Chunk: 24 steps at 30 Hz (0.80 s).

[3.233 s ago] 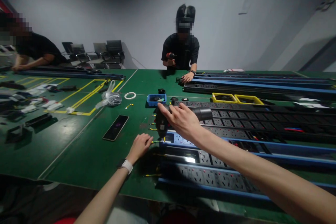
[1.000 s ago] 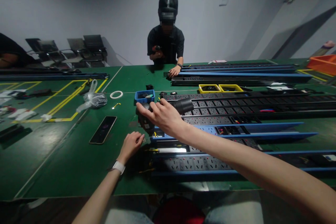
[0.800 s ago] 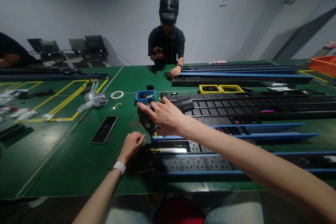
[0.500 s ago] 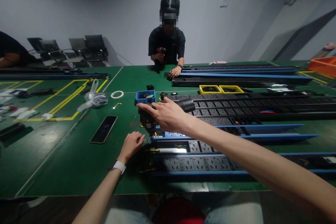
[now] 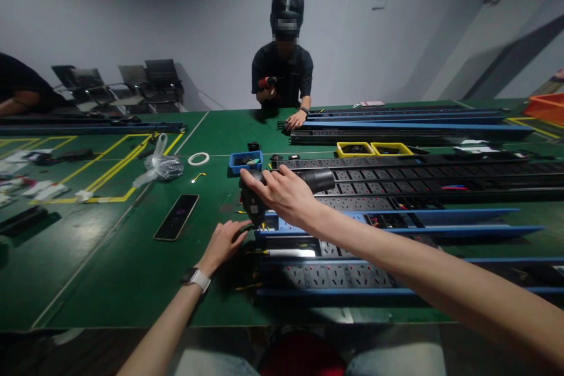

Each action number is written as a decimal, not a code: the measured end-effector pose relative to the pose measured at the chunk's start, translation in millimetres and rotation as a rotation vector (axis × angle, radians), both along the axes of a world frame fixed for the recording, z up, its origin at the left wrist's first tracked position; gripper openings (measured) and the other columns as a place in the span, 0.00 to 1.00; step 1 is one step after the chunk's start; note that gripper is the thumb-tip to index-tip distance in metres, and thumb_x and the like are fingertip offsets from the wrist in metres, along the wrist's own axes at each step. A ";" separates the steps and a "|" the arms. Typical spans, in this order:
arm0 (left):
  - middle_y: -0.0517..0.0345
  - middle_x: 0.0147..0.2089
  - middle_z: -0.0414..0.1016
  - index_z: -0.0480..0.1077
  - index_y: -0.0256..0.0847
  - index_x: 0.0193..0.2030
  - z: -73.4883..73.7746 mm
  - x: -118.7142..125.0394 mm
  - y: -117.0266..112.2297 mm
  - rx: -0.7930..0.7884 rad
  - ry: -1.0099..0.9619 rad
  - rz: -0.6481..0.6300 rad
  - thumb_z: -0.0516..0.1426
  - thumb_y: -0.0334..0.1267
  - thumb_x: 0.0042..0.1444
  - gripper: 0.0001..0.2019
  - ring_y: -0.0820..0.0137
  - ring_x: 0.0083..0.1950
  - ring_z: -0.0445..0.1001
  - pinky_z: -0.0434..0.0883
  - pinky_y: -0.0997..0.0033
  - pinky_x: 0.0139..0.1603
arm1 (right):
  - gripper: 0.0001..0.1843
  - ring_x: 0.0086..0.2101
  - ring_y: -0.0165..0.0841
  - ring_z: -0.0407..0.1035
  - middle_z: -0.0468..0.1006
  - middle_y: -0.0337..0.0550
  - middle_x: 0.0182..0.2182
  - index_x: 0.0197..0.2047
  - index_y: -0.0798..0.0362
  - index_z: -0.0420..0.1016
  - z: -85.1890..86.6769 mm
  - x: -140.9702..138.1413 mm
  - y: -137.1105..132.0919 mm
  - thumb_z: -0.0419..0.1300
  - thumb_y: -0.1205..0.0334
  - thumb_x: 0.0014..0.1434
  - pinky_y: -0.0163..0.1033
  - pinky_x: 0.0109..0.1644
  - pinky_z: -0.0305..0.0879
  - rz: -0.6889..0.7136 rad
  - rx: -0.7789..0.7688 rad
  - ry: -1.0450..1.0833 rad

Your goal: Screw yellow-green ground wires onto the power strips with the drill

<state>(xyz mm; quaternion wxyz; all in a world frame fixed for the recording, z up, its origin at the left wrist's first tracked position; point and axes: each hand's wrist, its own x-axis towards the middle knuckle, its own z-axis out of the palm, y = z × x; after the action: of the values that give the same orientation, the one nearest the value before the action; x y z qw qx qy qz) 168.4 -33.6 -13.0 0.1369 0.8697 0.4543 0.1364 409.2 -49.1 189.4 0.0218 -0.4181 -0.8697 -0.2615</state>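
Note:
My right hand (image 5: 288, 194) is wrapped round a black cordless power drill (image 5: 324, 178). Its thick barrel sticks out to the right, over the rows of sockets, and part of the tool is hidden by my fingers. My left hand (image 5: 224, 243), with a white-banded watch on the wrist, has its fingers stretched out and the thumb apart. Its fingertips reach the near-left end of a blue-edged power strip (image 5: 282, 225), just below the drill; whether they touch it I cannot tell. Short yellow wires (image 5: 264, 227) show at that end.
More socket strips (image 5: 352, 275) lie to the right. Beyond my hands stand a blue bin (image 5: 233, 171) and two yellow bins (image 5: 352, 154). A phone (image 5: 176, 217), tape roll (image 5: 198, 159) and plastic bag (image 5: 165, 165) lie left. Across the table a person (image 5: 282, 70) holds a red drill.
My right hand and the drill have shifted slightly right. My left fingers have stretched out toward the strip's end. The co-worker's red drill has turned.

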 end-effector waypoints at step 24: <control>0.50 0.51 0.73 0.79 0.44 0.43 5.9 37.2 12.6 0.096 -0.094 0.037 0.58 0.37 0.62 0.08 0.63 0.48 0.75 0.73 0.68 0.46 | 0.36 0.38 0.39 0.73 0.75 0.50 0.44 0.73 0.59 0.35 0.3 4.7 -9.2 0.43 0.75 0.65 0.45 0.49 0.61 -0.031 -0.018 -0.018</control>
<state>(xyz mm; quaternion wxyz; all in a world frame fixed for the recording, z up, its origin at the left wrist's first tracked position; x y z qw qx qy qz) 205.6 -21.0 -7.1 0.1135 0.8593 0.4561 0.2015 414.0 -58.4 189.7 0.0060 -0.4292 -0.8656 -0.2578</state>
